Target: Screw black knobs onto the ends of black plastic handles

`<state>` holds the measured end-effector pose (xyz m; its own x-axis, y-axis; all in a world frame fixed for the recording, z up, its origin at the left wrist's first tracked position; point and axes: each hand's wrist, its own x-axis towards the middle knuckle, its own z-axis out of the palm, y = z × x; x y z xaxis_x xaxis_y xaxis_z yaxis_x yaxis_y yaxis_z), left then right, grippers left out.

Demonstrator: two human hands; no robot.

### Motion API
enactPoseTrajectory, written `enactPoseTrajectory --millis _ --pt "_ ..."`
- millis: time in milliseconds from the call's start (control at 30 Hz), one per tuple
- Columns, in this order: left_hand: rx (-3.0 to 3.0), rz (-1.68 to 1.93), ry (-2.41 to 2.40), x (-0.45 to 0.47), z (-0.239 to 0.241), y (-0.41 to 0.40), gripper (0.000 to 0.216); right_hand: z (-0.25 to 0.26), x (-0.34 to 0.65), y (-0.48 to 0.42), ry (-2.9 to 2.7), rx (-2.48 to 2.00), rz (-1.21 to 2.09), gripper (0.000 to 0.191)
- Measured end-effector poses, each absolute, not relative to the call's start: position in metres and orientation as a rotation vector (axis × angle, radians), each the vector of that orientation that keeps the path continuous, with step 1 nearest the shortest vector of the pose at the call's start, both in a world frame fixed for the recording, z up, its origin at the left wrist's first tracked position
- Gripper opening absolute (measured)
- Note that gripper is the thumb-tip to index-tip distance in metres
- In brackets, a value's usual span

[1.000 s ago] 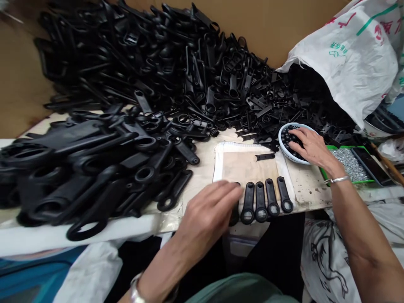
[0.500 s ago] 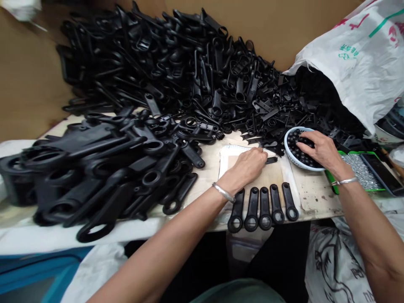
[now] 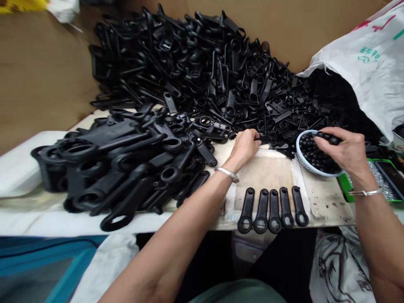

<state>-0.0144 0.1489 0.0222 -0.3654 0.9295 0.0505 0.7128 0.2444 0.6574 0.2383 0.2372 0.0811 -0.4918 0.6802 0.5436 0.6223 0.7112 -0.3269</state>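
My right hand is curled above the rim of a light blue basket, with several small black balls between thumb and fingers. More black balls lie inside the basket. At the near edge of the pile of small parts, my left hand has its fingers bent together; a dark piece shows by the fingertips, but I cannot make out what it is. Several black plastic arms with a ring at one end are lined up at the table's front edge, ring ends toward me.
A big heap of black plastic parts rises against the cardboard wall. Another pile covers the left side. At right are a green tray of small metal pieces and a white sack over dark parts.
My left hand has moved away from the pale board to the edge of the parts pile. My right hand has lifted from inside the basket with black balls. The view has shifted left.
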Motion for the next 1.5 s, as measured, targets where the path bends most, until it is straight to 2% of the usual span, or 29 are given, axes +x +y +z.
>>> enactPoseTrajectory --millis 133,300,467,633,733,800,933,1033,1267,1367,1500 --pt "1.493 0.918 2.058 -0.012 0.017 0.160 0.021 0.075 0.193 0.194 -2.715 -0.547 0.231 0.019" --pt "1.463 0.994 1.984 -0.015 0.016 0.159 0.032 0.044 0.150 0.175 -3.091 -0.442 0.188 0.016" --pt "1.416 1.089 2.008 -0.015 0.029 0.140 0.035 0.030 0.143 0.182 -3.098 -0.325 0.296 0.020" --pt "1.646 1.094 1.978 -0.009 0.039 0.088 0.029 0.032 0.151 0.191 -3.017 -0.174 0.652 0.027" --pt "1.846 1.186 2.036 -0.010 0.031 0.042 0.028 0.042 0.161 0.192 -2.897 -0.256 0.913 0.032" --pt "1.988 1.282 2.153 -0.012 0.019 0.007 0.030 0.051 0.173 0.190 -2.775 -0.425 0.961 0.035" --pt "2.196 1.105 2.223 -0.018 -0.012 -0.051 0.055 0.064 0.208 0.178 -2.610 -0.753 0.728 0.031" --pt "2.281 0.962 2.175 -0.021 -0.030 -0.067 0.062 0.064 0.231 0.168 -2.685 -0.793 0.478 0.023" --pt "2.342 1.107 2.060 -0.007 -0.031 -0.056 0.056 0.054 0.232 0.165 -2.983 -0.737 0.452 0.015" --pt "2.347 1.172 2.012 0.006 -0.025 -0.055 0.054 0.052 0.223 0.169 -3.069 -0.802 0.338 0.010" --pt "2.380 1.217 1.901 0.030 -0.014 -0.050 0.043 0.052 0.221 0.171 -3.085 -0.852 0.308 0.012"
